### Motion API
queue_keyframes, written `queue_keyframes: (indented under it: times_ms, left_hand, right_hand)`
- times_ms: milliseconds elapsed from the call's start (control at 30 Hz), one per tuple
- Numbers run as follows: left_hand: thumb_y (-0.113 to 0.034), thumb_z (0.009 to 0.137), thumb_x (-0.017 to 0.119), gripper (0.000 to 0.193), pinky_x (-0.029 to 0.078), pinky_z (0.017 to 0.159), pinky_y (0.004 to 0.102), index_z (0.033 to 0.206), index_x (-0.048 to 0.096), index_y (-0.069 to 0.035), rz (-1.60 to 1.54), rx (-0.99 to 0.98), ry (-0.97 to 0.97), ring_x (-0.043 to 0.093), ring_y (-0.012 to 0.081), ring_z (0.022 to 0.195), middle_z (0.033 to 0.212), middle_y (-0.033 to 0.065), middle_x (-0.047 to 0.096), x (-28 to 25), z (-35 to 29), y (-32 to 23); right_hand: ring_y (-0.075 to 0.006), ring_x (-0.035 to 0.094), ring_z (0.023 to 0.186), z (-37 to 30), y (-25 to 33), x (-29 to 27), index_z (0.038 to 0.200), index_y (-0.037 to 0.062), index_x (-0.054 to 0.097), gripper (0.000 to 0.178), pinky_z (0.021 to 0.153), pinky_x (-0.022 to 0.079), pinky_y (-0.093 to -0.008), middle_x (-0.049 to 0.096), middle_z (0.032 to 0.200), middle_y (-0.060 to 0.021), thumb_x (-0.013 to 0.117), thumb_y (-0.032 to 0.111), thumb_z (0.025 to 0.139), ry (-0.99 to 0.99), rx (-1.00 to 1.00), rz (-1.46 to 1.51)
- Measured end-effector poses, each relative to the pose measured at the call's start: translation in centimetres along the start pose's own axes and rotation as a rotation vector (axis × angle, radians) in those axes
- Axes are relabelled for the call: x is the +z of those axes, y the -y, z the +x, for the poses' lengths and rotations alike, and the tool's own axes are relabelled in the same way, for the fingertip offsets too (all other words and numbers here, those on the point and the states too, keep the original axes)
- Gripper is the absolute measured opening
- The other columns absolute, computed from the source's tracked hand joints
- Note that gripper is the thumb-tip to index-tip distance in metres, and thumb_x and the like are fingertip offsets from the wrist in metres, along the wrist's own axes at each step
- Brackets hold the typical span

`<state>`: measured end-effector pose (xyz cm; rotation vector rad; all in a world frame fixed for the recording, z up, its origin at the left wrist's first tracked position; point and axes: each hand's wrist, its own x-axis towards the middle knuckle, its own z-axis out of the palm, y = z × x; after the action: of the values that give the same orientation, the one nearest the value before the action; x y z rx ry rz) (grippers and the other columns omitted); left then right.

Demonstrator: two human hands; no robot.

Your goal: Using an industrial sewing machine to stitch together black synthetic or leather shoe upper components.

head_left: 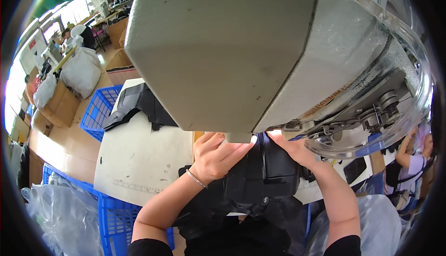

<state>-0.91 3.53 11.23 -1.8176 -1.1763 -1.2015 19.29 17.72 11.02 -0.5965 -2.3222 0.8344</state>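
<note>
A black leather bag (265,172) with a stitched panel lies under the head of a grey sewing machine (223,65), its lower part toward my body. My left hand (216,156), with a silver bangle at the wrist, is closed at the bag's far left edge, its fingers bent toward the presser area. At the far right edge, my right hand (297,149) grips the bag. Part of that hand is covered by the machine. The needle and the stitching spot are hidden behind the machine head.
Black leather pieces (139,102) lie on the left of the white worktable (134,158). Blue crates (114,219) stand beside it. Clear plastic bags (60,219) fill the lower left. A clear shield (362,151) curves round the machine's right side. A person (413,158) sits far right.
</note>
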Motion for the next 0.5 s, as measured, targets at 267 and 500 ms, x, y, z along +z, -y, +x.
queue_keyframes:
  times_ms: [267, 500]
  left_hand:
    - [-0.009, 0.060, 0.072, 0.031, 0.052, 0.068, 0.0307, 0.091, 0.077, -0.009, 0.000, -0.020, 0.003, 0.065, 0.0176, 0.079, 0.087, 0.0002, 0.068, 0.4, 0.2, 0.0]
    - [-0.008, 0.067, 0.065, 0.043, 0.053, 0.076, 0.0344, 0.110, 0.071, -0.005, -0.071, -0.135, 0.216, 0.066, 0.0245, 0.090, 0.098, 0.0050, 0.069, -1.6, 0.6, -1.1]
  right_hand:
    - [-0.0164, 0.063, 0.105, 0.1, -0.7, -0.7, 0.120, 0.0047, 0.064, 0.036, 0.090, 0.049, -0.0330, 0.067, 0.117, -0.0032, 0.067, 0.028, 0.094, 0.087, 0.085, 0.044]
    - [-0.0226, 0.063, 0.102, -2.4, 5.1, -1.4, 0.116, 0.0036, 0.064, 0.034, 0.093, 0.046, -0.0352, 0.066, 0.112, -0.0086, 0.072, 0.023, 0.089, -0.215, 0.022, -0.331]
